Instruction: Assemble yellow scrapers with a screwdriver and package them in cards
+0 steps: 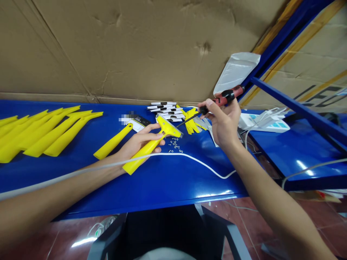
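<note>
My left hand (145, 139) is closed around the neck of a yellow scraper (142, 154), its wide head turned up and to the right. Two small screws show on that head, and a clear strip edges it. In my right hand (223, 121) is a screwdriver (225, 97) with a red and black handle. Its dark shaft slants down-left, with the tip close to the right end of the scraper head; whether it touches a screw I cannot tell. Small screws and nuts (175, 144) lie scattered on the blue table (173, 187) just below the head.
Several yellow scraper handles (59, 131) lie at the left, one loose handle (114, 141) nearer. Behind my hands are white packets (162, 106), yellow pieces (191, 122) and a black card (138, 121). A white cable (189, 159) crosses in front; a power strip (265, 121) sits right.
</note>
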The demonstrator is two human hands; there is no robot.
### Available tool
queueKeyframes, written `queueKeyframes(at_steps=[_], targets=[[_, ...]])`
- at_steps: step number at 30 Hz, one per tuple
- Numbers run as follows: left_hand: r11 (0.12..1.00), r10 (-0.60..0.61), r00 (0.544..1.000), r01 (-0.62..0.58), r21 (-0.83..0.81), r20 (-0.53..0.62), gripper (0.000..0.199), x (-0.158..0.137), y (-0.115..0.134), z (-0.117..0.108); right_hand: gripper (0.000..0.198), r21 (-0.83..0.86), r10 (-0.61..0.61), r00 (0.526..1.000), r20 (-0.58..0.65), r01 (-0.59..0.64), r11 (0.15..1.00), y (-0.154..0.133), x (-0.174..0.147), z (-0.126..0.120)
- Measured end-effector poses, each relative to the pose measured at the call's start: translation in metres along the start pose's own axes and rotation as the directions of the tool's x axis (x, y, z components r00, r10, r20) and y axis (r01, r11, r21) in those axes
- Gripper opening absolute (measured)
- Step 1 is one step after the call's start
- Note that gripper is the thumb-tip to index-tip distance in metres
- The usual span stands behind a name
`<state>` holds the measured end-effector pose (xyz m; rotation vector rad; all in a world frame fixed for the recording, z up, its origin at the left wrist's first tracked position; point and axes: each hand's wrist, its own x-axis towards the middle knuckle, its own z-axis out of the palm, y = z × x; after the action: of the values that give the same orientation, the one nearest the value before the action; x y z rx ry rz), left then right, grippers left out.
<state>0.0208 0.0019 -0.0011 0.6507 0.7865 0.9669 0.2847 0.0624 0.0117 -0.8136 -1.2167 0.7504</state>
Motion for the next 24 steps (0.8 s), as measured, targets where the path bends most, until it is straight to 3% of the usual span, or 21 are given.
queueKeyframes(at_steps=[8,24], targets=[[1.000,0.000,1.000,0.000,0.000,0.011,0.053,-0.002,0.000,0.000,0.037,0.157,0.234,0.971,-0.056,-0.223,0.962,-0.010,0.008,-0.007],[1.000,-0.015,1.000,0.015,0.028,-0.011,0.046,-0.004,0.003,0.007,0.037,0.172,0.258,0.963,-0.071,-0.243,0.955,-0.012,0.007,-0.007]])
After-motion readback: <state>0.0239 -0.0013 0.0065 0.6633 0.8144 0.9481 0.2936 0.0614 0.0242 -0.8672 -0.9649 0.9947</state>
